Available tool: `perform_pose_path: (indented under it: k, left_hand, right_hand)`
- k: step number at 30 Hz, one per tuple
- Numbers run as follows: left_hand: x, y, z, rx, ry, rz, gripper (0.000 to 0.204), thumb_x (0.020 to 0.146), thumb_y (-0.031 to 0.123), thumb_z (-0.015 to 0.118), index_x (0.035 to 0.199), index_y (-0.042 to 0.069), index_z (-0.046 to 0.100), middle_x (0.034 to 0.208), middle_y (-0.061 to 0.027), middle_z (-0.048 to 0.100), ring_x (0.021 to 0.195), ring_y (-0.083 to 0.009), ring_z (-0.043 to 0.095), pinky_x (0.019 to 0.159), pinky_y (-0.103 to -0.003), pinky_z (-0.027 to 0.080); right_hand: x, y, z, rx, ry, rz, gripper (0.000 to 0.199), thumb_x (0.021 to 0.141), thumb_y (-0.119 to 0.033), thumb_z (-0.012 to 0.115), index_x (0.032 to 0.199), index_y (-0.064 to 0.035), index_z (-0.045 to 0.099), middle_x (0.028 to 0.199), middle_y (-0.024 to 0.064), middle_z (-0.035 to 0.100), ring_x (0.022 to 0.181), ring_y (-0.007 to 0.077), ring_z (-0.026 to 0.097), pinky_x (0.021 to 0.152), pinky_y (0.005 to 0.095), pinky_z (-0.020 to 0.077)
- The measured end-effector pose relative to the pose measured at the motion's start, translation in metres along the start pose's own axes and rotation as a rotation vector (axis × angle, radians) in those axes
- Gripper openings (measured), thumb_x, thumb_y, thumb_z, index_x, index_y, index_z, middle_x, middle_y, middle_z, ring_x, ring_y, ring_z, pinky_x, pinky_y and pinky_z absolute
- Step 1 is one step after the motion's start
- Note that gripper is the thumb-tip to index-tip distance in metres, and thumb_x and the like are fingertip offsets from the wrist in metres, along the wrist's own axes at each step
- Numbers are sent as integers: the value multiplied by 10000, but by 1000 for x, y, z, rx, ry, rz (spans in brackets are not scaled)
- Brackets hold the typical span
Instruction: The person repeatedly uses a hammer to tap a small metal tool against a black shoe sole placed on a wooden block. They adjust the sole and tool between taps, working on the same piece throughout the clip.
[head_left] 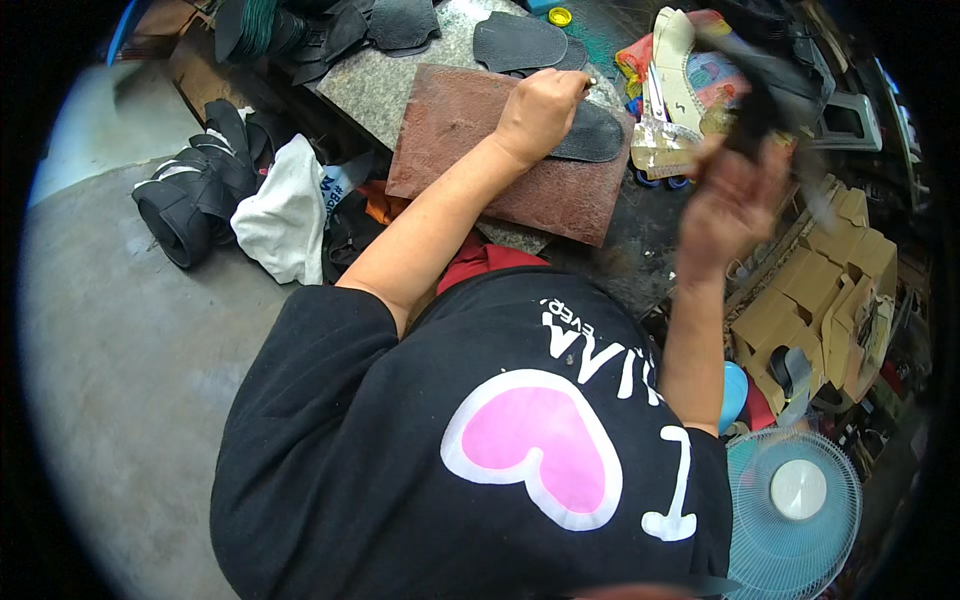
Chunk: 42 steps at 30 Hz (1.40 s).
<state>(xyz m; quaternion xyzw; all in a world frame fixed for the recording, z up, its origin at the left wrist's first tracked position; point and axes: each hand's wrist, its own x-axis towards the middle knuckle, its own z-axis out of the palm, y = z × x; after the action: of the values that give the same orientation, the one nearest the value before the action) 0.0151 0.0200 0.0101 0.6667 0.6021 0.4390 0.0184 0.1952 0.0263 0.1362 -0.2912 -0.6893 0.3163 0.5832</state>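
My left hand (540,115) is closed over a reddish-brown board (450,135). Its fingers pinch something small whose pale end shows at the fingertips; the kind I cannot make out. Just below those fingers a black sole-shaped piece (592,137) lies on the board, its left end hidden by the hand. Raised to the right of the board, my right hand (735,210) is smeared by motion. It grips a dark tool (762,112), too blurred to name its kind.
More black sole-shaped pieces (520,42) lie beyond the board on a speckled stone slab (375,90). Scissors (655,90) rest at the right. Black strap pieces (190,190) and a white cloth (285,215) are at left. Cardboard (800,285) and a fan (795,510) stand at right.
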Motion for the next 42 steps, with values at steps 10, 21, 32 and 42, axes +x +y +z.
perform_pose_path:
  k: [10, 21, 32, 42]
  left_hand:
    - [-10, -9, 4, -103, 79, -174, 99, 873, 56, 650, 943, -9, 624, 848, -155, 689, 791, -285, 692, 682, -342, 551]
    - [-13, -13, 5, -754, 117, -663, 82, 942, 37, 598, 984, -34, 606, 900, -100, 694, 788, -129, 683, 726, -240, 573]
    - [-6, -18, 7, -726, 75, -712, 87, 935, 37, 603, 986, -32, 618, 874, -93, 692, 775, -125, 684, 703, -234, 574]
    - [-9, -17, 5, -695, 95, -654, 83, 878, 47, 652, 928, -19, 657, 799, -79, 711, 717, -105, 692, 661, -243, 561]
  right_hand:
    - [-51, 55, -16, -910, -533, 448, 388, 927, -447, 574, 1269, -268, 607, 908, 153, 702, 829, 361, 681, 705, 448, 529]
    - [-56, 60, -13, -914, -493, 496, 401, 937, -453, 560, 1285, -256, 587, 880, 177, 696, 820, 380, 675, 705, 469, 519]
    - [-57, 58, -14, -878, -529, 634, 420, 965, -421, 542, 1317, -193, 567, 1103, 161, 683, 995, 372, 654, 813, 429, 518]
    - [-62, 65, -17, -857, -470, 485, 433, 950, -473, 528, 1300, -223, 581, 941, 182, 697, 868, 381, 673, 729, 460, 520]
